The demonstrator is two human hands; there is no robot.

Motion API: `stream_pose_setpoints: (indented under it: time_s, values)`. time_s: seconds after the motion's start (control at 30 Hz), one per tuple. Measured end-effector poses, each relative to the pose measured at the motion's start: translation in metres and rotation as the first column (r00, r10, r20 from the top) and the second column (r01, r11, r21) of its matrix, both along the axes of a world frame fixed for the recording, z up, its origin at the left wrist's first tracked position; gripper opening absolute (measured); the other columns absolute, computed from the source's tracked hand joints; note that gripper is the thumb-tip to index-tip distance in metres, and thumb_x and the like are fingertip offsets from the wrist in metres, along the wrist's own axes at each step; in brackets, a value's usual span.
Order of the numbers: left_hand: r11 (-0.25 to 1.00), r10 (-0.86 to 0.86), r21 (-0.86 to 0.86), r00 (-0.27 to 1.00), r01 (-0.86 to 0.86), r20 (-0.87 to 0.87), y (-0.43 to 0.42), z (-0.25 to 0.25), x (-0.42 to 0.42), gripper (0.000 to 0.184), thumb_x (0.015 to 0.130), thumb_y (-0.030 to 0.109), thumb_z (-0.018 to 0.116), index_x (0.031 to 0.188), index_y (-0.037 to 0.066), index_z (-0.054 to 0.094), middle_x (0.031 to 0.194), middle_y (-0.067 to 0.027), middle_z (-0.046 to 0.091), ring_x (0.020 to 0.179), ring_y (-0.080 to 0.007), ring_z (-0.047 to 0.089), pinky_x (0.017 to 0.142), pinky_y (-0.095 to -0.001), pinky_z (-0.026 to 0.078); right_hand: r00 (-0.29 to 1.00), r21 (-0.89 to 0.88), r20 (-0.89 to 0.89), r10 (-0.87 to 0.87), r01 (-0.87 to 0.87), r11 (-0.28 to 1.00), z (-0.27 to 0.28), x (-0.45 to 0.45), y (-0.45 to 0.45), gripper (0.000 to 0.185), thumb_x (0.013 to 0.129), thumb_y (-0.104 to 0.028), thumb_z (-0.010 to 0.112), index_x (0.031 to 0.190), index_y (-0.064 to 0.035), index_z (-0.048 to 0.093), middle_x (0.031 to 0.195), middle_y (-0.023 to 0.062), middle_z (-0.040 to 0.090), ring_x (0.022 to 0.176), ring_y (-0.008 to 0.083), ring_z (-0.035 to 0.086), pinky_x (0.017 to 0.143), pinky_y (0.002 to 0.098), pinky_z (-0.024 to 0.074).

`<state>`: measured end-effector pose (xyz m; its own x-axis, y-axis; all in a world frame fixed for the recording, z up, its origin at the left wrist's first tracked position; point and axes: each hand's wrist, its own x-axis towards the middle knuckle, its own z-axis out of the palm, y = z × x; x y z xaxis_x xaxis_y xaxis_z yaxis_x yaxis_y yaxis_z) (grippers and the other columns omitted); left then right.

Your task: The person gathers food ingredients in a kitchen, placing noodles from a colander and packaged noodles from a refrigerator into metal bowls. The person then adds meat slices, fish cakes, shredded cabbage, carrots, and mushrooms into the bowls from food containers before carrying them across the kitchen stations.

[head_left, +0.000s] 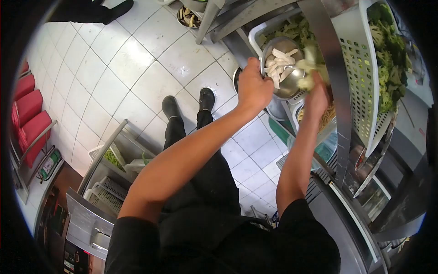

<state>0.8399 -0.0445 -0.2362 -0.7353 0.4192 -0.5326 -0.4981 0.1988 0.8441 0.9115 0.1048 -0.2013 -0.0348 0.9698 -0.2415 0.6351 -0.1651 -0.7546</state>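
Note:
My left hand (255, 89) grips the near-left rim of a round metal bowl (292, 86), thumb along the edge. Pale white strips (278, 66) lie inside the bowl; their kind is unclear. At the bowl's right side, my right hand (318, 100) is closed on pale green vegetable pieces (308, 81), which are smeared by motion. Beneath and behind the bowl, a white basket (255, 35) holds chopped leafy greens (296, 28). Yellowish-orange shreds (326, 118) show in a container below my right wrist.
A perforated white basket (358, 68) of broccoli (388, 64) stands higher at right, behind a metal shelf post (331, 55). A bowl of dark-edged slices (188, 17) sits at the top. Red chairs (29, 121) line the left. Another person's leg (82, 11) shows at upper left.

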Motion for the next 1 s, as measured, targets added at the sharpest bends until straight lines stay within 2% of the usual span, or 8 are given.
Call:
stream_pose_setpoints:
  time_s: [0.1, 0.2, 0.27, 0.37, 0.5, 0.6, 0.8, 1.0]
  values:
    - [1.000, -0.001, -0.024, 1.000, 0.000, -0.015, 0.006, -0.007, 0.000, 0.024, 0.074, 0.000, 0.057, 0.096, -0.003, 0.049, 0.087, -0.0252, 0.061, 0.079, -0.0401, 0.062, 0.073, -0.0442, 0.048, 0.849, -0.065, -0.120, 0.515, -0.524, 0.849, -0.029, 0.000, -0.023, 0.061, 0.070, -0.019, 0.080, 0.125, -0.0044, 0.059, 0.129, 0.0253, 0.054, 0.119, 0.0290, 0.053, 0.096, 0.0376, 0.0440]
    - [1.000, -0.016, 0.004, 1.000, 0.016, 0.015, 0.003, -0.014, -0.002, 0.023, 0.074, 0.000, 0.057, 0.095, -0.003, 0.049, 0.088, -0.0256, 0.061, 0.074, -0.0393, 0.063, 0.070, -0.0435, 0.049, 0.699, 0.285, 0.245, 0.672, -0.714, 0.639, -0.027, 0.000, -0.033, 0.064, 0.066, -0.017, 0.083, 0.124, -0.0036, 0.059, 0.123, 0.0227, 0.058, 0.113, 0.0290, 0.056, 0.097, 0.0360, 0.0433]
    - [0.999, 0.002, 0.051, 1.000, -0.001, -0.025, 0.000, -0.035, 0.000, 0.022, 0.075, -0.001, 0.057, 0.095, -0.003, 0.048, 0.088, -0.0238, 0.061, 0.070, -0.0364, 0.065, 0.064, -0.0416, 0.052, 0.682, 0.241, 0.269, 0.680, -0.731, 0.638, -0.003, 0.002, -0.035, 0.066, 0.066, -0.018, 0.084, 0.125, -0.0028, 0.059, 0.125, 0.0219, 0.057, 0.116, 0.0297, 0.055, 0.099, 0.0364, 0.0420]
    - [0.984, 0.038, 0.165, 0.982, -0.069, 0.187, -0.006, -0.032, -0.003, 0.018, 0.077, -0.002, 0.057, 0.092, -0.003, 0.048, 0.085, -0.0184, 0.061, 0.069, -0.0278, 0.067, 0.054, -0.0357, 0.056, 0.729, 0.154, 0.196, 0.656, -0.684, 0.713, 0.029, 0.003, -0.038, 0.068, 0.068, -0.025, 0.083, 0.127, -0.0037, 0.057, 0.131, 0.0230, 0.053, 0.121, 0.0321, 0.052, 0.101, 0.0373, 0.0408]
    - [0.976, -0.064, 0.216, 0.968, 0.010, 0.243, -0.019, -0.031, -0.013, 0.022, 0.076, -0.007, 0.058, 0.094, -0.003, 0.047, 0.095, -0.0126, 0.052, 0.081, -0.0242, 0.065, 0.057, -0.0328, 0.062, 0.865, 0.115, 0.030, 0.501, -0.501, 0.858, 0.016, -0.002, -0.031, 0.064, 0.078, -0.039, 0.074, 0.128, -0.0042, 0.056, 0.134, 0.0255, 0.048, 0.127, 0.0361, 0.046, 0.103, 0.0420, 0.0395]
    - [0.970, -0.108, 0.234, 0.978, 0.065, 0.179, -0.022, -0.028, -0.010, 0.020, 0.076, -0.006, 0.057, 0.093, -0.002, 0.047, 0.094, -0.0115, 0.053, 0.078, -0.0214, 0.065, 0.054, -0.0311, 0.061, 0.698, 0.345, 0.397, 0.596, -0.715, 0.608, -0.018, -0.011, -0.035, 0.058, 0.086, -0.042, 0.064, 0.128, -0.0031, 0.055, 0.133, 0.0270, 0.048, 0.128, 0.0395, 0.043, 0.104, 0.0468, 0.0366]
    - [0.981, -0.159, 0.111, 0.987, 0.159, -0.008, -0.029, -0.024, -0.019, 0.020, 0.077, -0.005, 0.055, 0.093, -0.001, 0.047, 0.092, -0.0109, 0.056, 0.074, -0.0170, 0.063, 0.053, -0.0286, 0.058, 0.613, 0.293, 0.333, 0.716, -0.789, 0.540, -0.030, -0.018, -0.069, 0.048, 0.087, -0.032, 0.062, 0.127, -0.0060, 0.057, 0.137, 0.0266, 0.042, 0.125, 0.0421, 0.042, 0.103, 0.0494, 0.0351]
    - [0.965, -0.113, 0.254, 0.976, 0.064, 0.184, -0.047, -0.017, -0.024, 0.020, 0.078, -0.005, 0.056, 0.094, 0.000, 0.045, 0.099, -0.0133, 0.056, 0.078, -0.0197, 0.065, 0.055, -0.0286, 0.058, 0.713, 0.445, 0.198, 0.673, -0.677, 0.586, 0.017, -0.025, -0.066, 0.031, 0.085, -0.019, 0.066, 0.111, -0.0020, 0.066, 0.122, 0.0176, 0.056, 0.115, 0.0335, 0.053, 0.093, 0.0413, 0.0442]
